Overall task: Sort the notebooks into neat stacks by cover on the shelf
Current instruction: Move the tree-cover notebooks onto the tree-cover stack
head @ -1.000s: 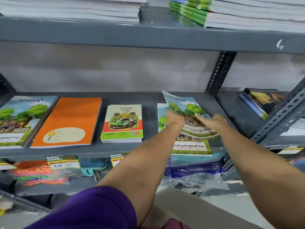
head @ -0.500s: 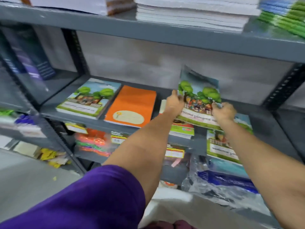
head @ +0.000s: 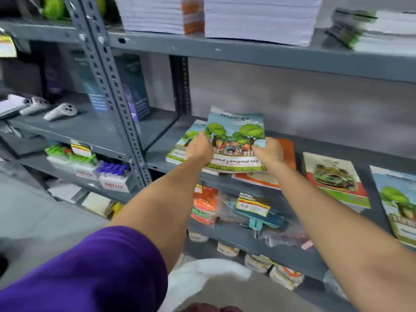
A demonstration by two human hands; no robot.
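Grey steel shelf (head: pixel 337 149) carries the notebooks at arm's reach; both hands grip one tree-cover notebook (head: pixel 236 140) by its side edges, the left hand (head: pixel 199 146) closed on its left edge and the right hand (head: pixel 269 152) closed on its right edge, with the cover facing the camera and its top edge tipped away toward the back wall; the lifted notebook hangs above the shelf board, its lower edge just over the books below; directly under the left hand lies a matching tree-cover stack (head: pixel 182 149), flat on the shelf, partly hidden by that hand and by the held notebook; under and just past the right hand lies an orange notebook (head: pixel 289 154), flat, its near end showing below the held cover; farther out from the right hand sits a car-cover notebook (head: pixel 335 176), and beyond that, at the picture's edge, another tree-cover notebook (head: pixel 398 199), both flat and well apart from either hand; below the hands, on the lower shelf edge, a yellow price tag (head: pixel 253 207) hangs in front of bagged goods; above the hands, the upper shelf holds tall white paper stacks (head: pixel 258 19); a purple sleeve (head: pixel 90 271) covers the left upper arm near the camera.
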